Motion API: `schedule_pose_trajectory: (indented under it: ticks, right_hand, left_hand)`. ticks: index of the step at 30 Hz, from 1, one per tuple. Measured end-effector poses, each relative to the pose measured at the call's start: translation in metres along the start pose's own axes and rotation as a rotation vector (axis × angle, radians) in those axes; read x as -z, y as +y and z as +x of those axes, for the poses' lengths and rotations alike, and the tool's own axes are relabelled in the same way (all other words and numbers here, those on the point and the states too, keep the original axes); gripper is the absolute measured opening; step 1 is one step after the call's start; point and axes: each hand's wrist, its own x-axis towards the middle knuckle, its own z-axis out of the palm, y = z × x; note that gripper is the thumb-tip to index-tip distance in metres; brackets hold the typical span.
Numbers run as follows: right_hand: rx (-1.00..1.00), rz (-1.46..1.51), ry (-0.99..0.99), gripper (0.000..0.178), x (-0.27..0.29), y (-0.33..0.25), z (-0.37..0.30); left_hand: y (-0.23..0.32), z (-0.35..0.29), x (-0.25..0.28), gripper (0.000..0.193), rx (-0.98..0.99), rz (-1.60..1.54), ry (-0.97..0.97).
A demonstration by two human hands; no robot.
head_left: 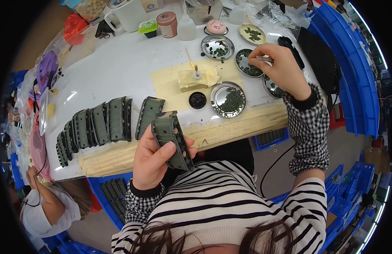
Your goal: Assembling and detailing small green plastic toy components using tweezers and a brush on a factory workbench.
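Note:
My left hand (150, 164) is closed around a dark green curved plastic model part (170, 137), held tilted above the table's front edge. The part has toothed edges and a row of round holes or discs. Over a round metal dish (237, 67) of small dark green pieces, my right hand (282, 70) pinches metal tweezers (265, 59); their tips are partly hidden by the fingers. Whether the tweezers grip a piece I cannot tell. To the left, several similar green parts (100, 120) stand in a curved row, one (149, 113) apart from the rest.
Another metal dish (212, 101) holds many tiny green pieces. Beside it sit a small black pot (197, 100) and a tape-wrapped block (186, 80) with a bottle neck. Squeeze bottles (186, 28) and a pink tin (167, 25) stand behind. At the left, another person's arm (52, 207) shows.

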Motion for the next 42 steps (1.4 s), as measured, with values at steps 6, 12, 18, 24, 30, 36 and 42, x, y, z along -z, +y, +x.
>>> schedule_pose_trajectory:
  ticks: [6,12,18,24,30,36,42]
  right_hand:
    - [-0.008,-0.043,-0.267,0.019,-0.016,0.026,0.040]
    - [-0.047,0.043,-0.323,0.016,-0.020,0.032,0.046]
    - [-0.049,0.042,-0.326,0.016,-0.017,0.026,0.041]
    - [-0.171,0.173,-0.036,0.008,0.013,-0.005,0.019]
    - [0.096,0.164,0.122,0.020,0.006,-0.105,-0.032]
    - [0.081,0.477,0.087,0.021,-0.048,-0.149,-0.049]
    - [0.145,0.608,0.086,0.022,-0.077,-0.157,-0.043]
  left_hand:
    - [-0.006,-0.004,-0.002,0.042,0.034,-0.035,-0.016]
    - [-0.002,-0.003,-0.007,0.044,0.036,0.013,0.038]
    - [-0.005,0.002,-0.006,0.054,-0.025,0.176,0.003]
    - [-0.010,0.004,-0.005,0.078,-0.228,0.265,0.000]
    - [-0.016,0.008,-0.006,0.072,-0.324,0.302,0.011]
    - [-0.017,0.008,0.001,0.029,-0.138,0.212,0.001]
    - [-0.018,0.004,0.005,0.018,-0.224,0.251,0.099]
